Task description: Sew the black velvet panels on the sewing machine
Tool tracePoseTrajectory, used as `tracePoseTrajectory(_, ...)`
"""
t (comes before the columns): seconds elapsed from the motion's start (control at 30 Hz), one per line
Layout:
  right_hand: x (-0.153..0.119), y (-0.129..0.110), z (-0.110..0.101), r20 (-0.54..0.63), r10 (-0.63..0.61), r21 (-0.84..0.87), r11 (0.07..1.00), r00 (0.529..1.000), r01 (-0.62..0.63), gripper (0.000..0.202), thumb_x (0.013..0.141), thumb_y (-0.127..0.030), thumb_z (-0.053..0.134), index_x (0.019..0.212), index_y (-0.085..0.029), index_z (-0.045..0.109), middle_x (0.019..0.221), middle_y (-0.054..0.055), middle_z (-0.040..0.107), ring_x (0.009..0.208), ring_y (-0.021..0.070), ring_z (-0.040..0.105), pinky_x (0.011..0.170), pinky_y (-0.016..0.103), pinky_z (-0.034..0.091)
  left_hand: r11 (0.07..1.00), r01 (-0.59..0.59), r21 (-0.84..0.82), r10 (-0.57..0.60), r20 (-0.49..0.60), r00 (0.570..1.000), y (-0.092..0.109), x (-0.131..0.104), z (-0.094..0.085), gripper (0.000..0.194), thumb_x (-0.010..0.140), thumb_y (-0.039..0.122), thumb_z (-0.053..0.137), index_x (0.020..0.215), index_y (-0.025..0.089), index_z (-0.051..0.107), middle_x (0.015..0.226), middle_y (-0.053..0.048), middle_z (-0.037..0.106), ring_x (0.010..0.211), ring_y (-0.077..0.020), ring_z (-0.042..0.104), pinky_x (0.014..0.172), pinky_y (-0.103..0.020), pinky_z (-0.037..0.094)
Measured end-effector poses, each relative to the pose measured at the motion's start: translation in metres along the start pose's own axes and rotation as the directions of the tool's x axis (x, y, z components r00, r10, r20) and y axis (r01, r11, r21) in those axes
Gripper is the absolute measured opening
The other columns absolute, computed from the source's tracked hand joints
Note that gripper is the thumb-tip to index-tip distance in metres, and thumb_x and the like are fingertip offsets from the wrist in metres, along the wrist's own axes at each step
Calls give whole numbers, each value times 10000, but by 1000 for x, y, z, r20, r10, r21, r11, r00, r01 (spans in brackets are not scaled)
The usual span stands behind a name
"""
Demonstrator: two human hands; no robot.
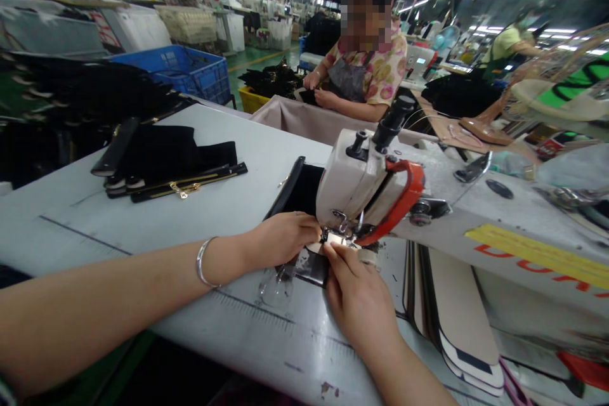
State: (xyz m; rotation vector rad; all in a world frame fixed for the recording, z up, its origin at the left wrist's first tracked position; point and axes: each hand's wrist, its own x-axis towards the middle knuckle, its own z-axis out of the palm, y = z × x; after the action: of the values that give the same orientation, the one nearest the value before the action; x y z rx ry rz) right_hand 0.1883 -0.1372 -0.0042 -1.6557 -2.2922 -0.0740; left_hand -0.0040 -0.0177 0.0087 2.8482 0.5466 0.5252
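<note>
A white sewing machine head (pixel 345 184) with a red guard stands over the work. Beneath its needle lies a black fabric piece (pixel 307 187) with a zipper edge; a small pale piece (pixel 335 238) is at the presser foot. My left hand (pixel 285 238), a silver bangle on its wrist, has its fingers closed on the black piece left of the needle. From the front, my right hand (pixel 359 288) pinches the pale piece's near edge, fingertips close to the foot. The machine and my fingers partly hide both pieces.
Black zippered pieces (pixel 174 152) lie stacked at the table's left. Beige and black panels (pixel 461 298) are piled under the machine arm at right. A blue crate (pixel 190 79) stands beyond the table. Across from me, a co-worker (pixel 364 76) handles a dark piece.
</note>
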Motion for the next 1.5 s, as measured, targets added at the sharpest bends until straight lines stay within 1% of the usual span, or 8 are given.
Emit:
tracePoseTrajectory(0.2,2,1,5,0,10,-47,999,1000,-10,482,915,-164,477,1397,-167,496,1308,112,609,933,264,626,770,428,532,998,61,-1,-61,-34,998,-4,8,1,233,944,98,497,1009,170,709,1108,-49,707,1053,-184,644,982,-308,492)
tracePoseTrajectory(0.5,6,-1,3,10,18,-7,1000,1000,-18,507,899,-137,480,1405,-166,484,1334,102,589,1041,271,598,868,424,522,993,114,34,-113,-29,993,-6,9,0,253,930,101,498,988,193,726,1084,-37,714,1040,-194,659,963,-299,505)
tracePoseTrajectory(0.67,5,-5,5,-17,62,53,997,998,-61,524,883,-130,493,1405,-177,488,1275,103,606,1101,269,556,943,413,494,997,82,-12,-82,-79,993,-5,7,1,292,924,73,466,989,190,725,1068,-36,723,1060,-179,654,993,-285,497)
tracePoseTrajectory(0.83,7,-7,8,-74,76,84,994,994,-70,502,868,-176,540,1369,-206,522,1227,80,621,1131,254,525,985,387,477,999,28,-22,-31,-162,986,-15,4,10,266,917,104,460,912,193,710,932,-38,737,1016,-201,668,983,-309,512)
tracePoseTrajectory(0.97,8,-7,8,-55,79,102,992,995,-73,511,861,-197,559,1369,-198,506,1231,82,614,1133,249,511,987,391,474,999,28,-16,-30,-131,991,-22,3,15,261,917,109,459,902,194,706,921,-40,738,947,-192,684,981,-299,516)
tracePoseTrajectory(1.17,8,-8,6,-81,32,156,988,996,-19,444,858,-174,545,1301,-185,550,1209,79,624,1108,253,512,982,402,473,999,33,-25,-36,-132,991,-22,-4,19,281,890,133,512,1045,229,725,1125,-40,721,1035,-211,674,981,-283,518)
tracePoseTrajectory(1.33,9,-8,7,-88,55,174,984,995,-39,487,847,-176,546,1333,-183,531,1216,82,623,1092,253,522,976,404,485,993,81,-91,-93,-136,986,-26,-3,18,269,918,183,512,1027,262,745,1080,-14,740,956,-193,700,906,-258,551)
tracePoseTrajectory(1.5,9,-5,15,-97,80,175,983,992,-62,534,830,-185,550,1362,-196,510,1235,90,610,1118,264,519,1010,432,467,996,80,-40,-84,-103,991,-31,-1,22,310,940,176,482,1091,283,731,1086,-1,737,997,-184,690,930,-272,544)
